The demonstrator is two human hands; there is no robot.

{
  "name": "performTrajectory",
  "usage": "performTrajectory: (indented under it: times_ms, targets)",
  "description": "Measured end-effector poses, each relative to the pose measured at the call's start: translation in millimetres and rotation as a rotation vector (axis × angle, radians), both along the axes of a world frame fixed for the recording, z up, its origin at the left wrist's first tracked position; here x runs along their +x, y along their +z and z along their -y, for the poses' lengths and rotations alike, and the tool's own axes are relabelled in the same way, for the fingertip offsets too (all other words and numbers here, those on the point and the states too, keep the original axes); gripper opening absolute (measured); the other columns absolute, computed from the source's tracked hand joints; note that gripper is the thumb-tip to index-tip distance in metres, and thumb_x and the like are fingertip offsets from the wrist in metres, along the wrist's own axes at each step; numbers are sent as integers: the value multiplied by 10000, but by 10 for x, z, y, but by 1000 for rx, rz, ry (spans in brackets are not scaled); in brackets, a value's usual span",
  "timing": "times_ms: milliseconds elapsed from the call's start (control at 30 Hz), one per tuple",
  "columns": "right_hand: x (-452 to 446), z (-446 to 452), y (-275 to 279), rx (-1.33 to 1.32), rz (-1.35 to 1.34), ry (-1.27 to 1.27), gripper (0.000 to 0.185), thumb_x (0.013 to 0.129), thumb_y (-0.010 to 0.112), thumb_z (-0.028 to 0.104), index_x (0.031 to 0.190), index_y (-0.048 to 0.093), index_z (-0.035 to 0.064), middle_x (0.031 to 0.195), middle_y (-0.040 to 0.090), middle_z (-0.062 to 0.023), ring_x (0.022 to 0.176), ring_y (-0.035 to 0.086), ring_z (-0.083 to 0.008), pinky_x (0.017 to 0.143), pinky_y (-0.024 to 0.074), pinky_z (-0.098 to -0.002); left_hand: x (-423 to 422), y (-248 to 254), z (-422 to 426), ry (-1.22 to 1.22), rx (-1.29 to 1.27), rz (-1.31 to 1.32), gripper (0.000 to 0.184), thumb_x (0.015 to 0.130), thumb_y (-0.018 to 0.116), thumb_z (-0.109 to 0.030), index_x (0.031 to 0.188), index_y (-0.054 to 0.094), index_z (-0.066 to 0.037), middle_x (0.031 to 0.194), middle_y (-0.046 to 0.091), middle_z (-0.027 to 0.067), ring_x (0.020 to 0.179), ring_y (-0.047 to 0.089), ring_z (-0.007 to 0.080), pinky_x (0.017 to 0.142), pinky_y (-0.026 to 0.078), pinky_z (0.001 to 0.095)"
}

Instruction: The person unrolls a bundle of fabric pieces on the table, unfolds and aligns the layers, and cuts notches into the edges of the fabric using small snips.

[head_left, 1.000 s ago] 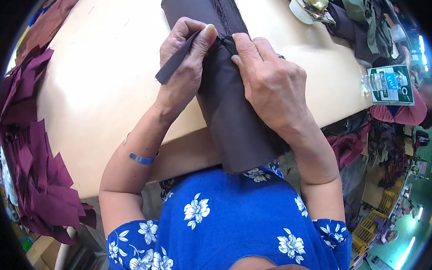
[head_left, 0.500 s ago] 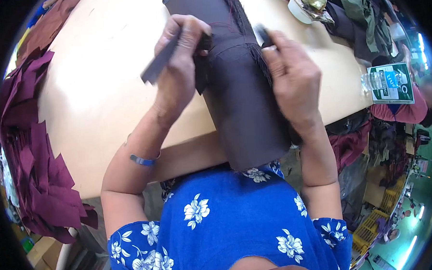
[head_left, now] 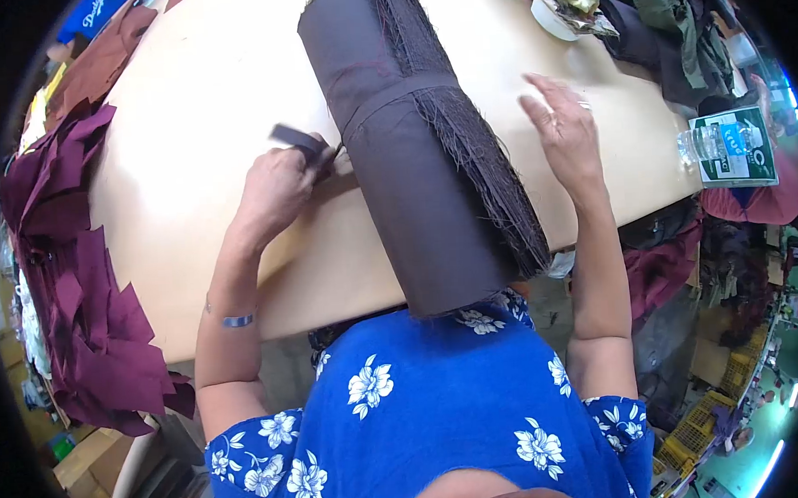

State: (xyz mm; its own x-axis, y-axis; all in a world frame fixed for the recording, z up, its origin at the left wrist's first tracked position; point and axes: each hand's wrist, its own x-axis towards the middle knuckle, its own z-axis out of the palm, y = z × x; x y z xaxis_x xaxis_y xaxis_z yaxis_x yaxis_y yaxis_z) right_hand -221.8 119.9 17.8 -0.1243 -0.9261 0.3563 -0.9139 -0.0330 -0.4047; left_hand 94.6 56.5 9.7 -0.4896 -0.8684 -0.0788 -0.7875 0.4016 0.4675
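A dark brown roll of fabric [head_left: 415, 204] lies lengthwise on the table in front of me, with frayed edges along its right side. A narrow band of the same cloth [head_left: 394, 100] goes round its middle. Left of the roll, my left hand [head_left: 276, 188] is closed on a dark fabric strip [head_left: 298, 139], whose folded end sticks up above the fingers. Whether that strip joins the band cannot be made out. My right hand [head_left: 565, 135] hovers right of the roll, fingers spread and holding nothing.
Maroon cloth pieces [head_left: 108, 324] hang over the table's left edge, with brown cloth [head_left: 106, 61] behind. A white bowl [head_left: 556, 20] stands at the back right near dark green cloth [head_left: 665, 15]. A plastic bottle [head_left: 710, 144] lies on a green-and-white box [head_left: 756, 167] at the right.
My left hand has moved down and left, off the roll, with the strip. My right hand has opened, lost the dark thing it held, and moved right. The roll has turned slightly, showing more frayed edge.
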Motion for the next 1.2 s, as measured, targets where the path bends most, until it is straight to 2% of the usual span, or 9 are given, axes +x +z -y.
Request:
performTrajectory:
  times_ms: [100, 200, 333, 400, 467, 567, 700, 867, 1200]
  targets:
    - [522, -39, 254, 154, 708, 293, 707, 741, 593, 518, 1233, 446, 31, 1262, 435, -195, 1159, 426, -307, 960, 348, -385, 71, 101, -32, 39, -83, 17, 234, 868, 513, -243, 819, 545, -17, 603, 558, 164, 532, 519, 270, 547, 410, 345]
    - [805, -54, 329, 115, 285, 403, 817, 681, 671, 458, 1303, 345, 41, 1301, 368, -241, 1251, 305, -350, 1026, 257, -394, 304, -2, 15, 22, 191, -12, 225, 866, 505, -240, 804, 555, -29, 601, 571, 152, 590, 579, 301, 562, 430, 378]
    - [588, 24, 180, 156, 631, 494, 821, 670, 698, 353, 1322, 314, 37, 1310, 367, -202, 1162, 399, -313, 979, 318, -350, 290, -6, 34, 10, -66, -36, 135, 817, 555, -158, 827, 616, -38, 641, 604, 109, 554, 535, 252, 596, 443, 329]
    - [509, -16, 223, 249, 855, 466, 805, 675, 699, 310, 1324, 315, 27, 1296, 387, -170, 1089, 445, -255, 940, 351, -312, 285, 121, 58, 33, -272, 172, 159, 779, 569, -126, 919, 575, -51, 819, 585, 111, 818, 560, 264, 722, 419, 336]
    - [401, -44, 198, 289, 985, 426, 785, 682, 696, 281, 1321, 323, 19, 1282, 404, -150, 1057, 468, -227, 921, 368, -294, 369, 159, 111, 118, -295, -69, 228, 766, 553, -100, 994, 553, -85, 1113, 529, 75, 1046, 492, 233, 865, 364, 349]
    - [300, -65, 113, 286, 1034, 391, 739, 698, 683, 249, 1310, 344, 12, 1272, 414, -144, 1080, 460, -228, 931, 362, -297, 218, 420, -16, 51, -382, -688, 349, 724, 539, -40, 1072, 528, -67, 1175, 500, 84, 1083, 468, 202, 936, 337, 321]
    - [344, -59, 172, 309, 1106, 444, 667, 726, 648, 193, 1299, 362, 6, 1288, 406, -144, 1137, 432, -227, 959, 340, -295, -164, 457, -96, -3, 29, -818, 194, 810, 520, -57, 996, 557, -14, 1011, 568, 64, 891, 535, 129, 766, 432, 253]
    - [280, -59, 4, 259, 1334, 408, 592, 759, 577, 147, 1297, 370, 15, 1282, 414, -121, 1135, 437, -201, 968, 323, -266, -567, 431, -188, -160, -200, -602, 259, 785, 627, -119, 1019, 540, -53, 1026, 501, 70, 912, 524, 160, 748, 449, 290]
    - [558, -118, 140, 122, 846, 381, 517, 803, 525, 141, 1270, 377, -26, 1262, 439, -177, 1182, 411, -248, 996, 292, -298, -426, 503, -117, 42, 235, -421, 155, 820, 588, -131, 809, 490, -13, 676, 439, -13, 667, 417, 66, 609, 375, 222]
